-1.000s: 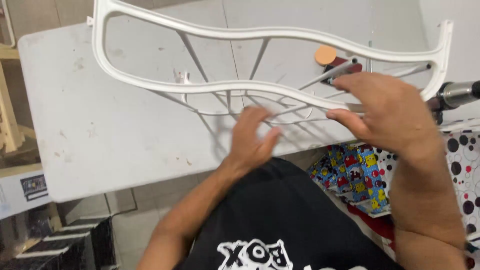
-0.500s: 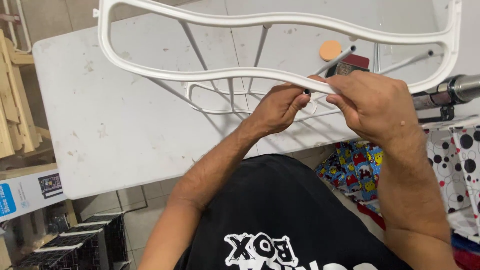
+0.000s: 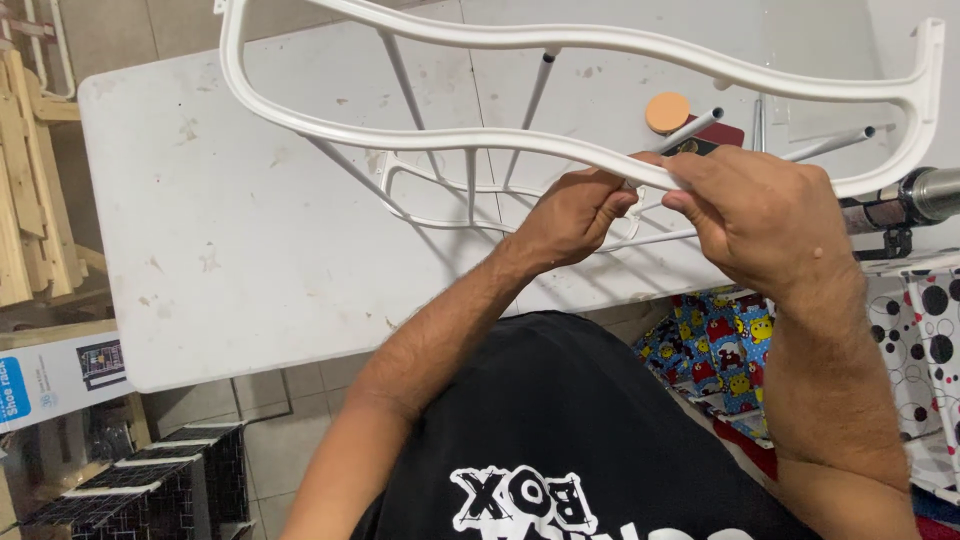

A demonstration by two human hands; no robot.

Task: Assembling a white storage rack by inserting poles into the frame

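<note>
A white wavy-edged metal rack frame point(image 3: 420, 137) with thin rods is held tilted above a white table point(image 3: 230, 250). My left hand point(image 3: 570, 215) pinches the frame's near rail from below, fingers closed on it. My right hand point(image 3: 760, 215) grips the same rail just to the right, thumb and fingers wrapped over it. The two hands almost touch. Thin white rods point(image 3: 470, 185) run down from the rail to a smaller wire loop resting near the table.
An orange round disc point(image 3: 667, 111) and a dark red object point(image 3: 715, 135) lie on the table behind the frame. A metal tube point(image 3: 925, 195) sticks in from the right. Wooden slats point(image 3: 35, 190), a cardboard box point(image 3: 55, 375), a black wire crate point(image 3: 150, 485) and patterned fabric point(image 3: 715, 345) surround the table.
Both hands went from hovering open under the frame to closing on its near rail. The frame shifted slightly up and to the right in view.
</note>
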